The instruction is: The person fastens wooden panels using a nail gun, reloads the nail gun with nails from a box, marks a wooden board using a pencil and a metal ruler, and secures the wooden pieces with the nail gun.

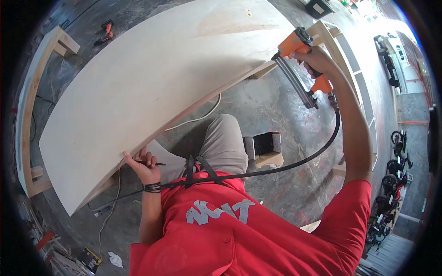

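Note:
In the head view, a large pale plywood panel [124, 92] with a curved far edge lies across a wooden frame. My right hand [315, 60] is wrapped around the handle of an orange nail gun [294, 43], its nose over the panel's near edge at the right. A black air hose [304, 162] runs from the gun's base across my waist. My left hand [146, 170] is at the panel's near edge, thumb against the edge. A dark, thin, pen-like stick [154, 163] is held in its fingers. The underside of the panel there is hidden.
An open cardboard box [264, 149] sits on the concrete floor by my knee. Wooden frames stand at left [28, 101] and right [343, 57]. An orange-black cordless drill [107, 32] lies beyond the panel. A pale cable [198, 118] runs beneath it. Motorcycles [391, 179] stand far right.

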Tool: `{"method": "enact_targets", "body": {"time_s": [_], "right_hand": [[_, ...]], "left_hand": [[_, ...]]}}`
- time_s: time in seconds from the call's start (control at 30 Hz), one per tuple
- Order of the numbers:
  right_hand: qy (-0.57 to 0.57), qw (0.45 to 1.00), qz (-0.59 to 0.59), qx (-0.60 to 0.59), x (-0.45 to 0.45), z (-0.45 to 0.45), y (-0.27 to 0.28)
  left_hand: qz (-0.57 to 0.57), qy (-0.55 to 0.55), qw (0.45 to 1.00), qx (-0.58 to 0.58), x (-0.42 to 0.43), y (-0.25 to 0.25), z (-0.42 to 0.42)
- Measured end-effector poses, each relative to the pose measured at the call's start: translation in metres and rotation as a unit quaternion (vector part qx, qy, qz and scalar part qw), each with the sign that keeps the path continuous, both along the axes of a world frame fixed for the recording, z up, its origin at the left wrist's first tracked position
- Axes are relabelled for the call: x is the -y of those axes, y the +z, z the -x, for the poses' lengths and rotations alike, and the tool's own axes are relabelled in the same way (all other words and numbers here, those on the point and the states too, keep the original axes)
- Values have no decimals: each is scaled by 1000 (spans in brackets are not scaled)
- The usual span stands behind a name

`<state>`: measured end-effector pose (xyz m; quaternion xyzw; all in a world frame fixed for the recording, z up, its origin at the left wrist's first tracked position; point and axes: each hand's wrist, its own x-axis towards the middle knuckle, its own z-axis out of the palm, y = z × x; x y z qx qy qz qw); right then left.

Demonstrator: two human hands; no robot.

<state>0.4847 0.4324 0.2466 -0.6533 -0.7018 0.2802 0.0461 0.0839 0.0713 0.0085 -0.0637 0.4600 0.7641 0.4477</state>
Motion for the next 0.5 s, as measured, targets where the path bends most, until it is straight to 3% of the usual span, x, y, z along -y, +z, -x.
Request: {"method": "enact_targets", "body": {"time_s": [0.5], "right_hand": [[13, 999, -28, -13, -1, 8, -6]], "left_hand": [[16, 22, 999, -22, -1, 9, -4]]}}
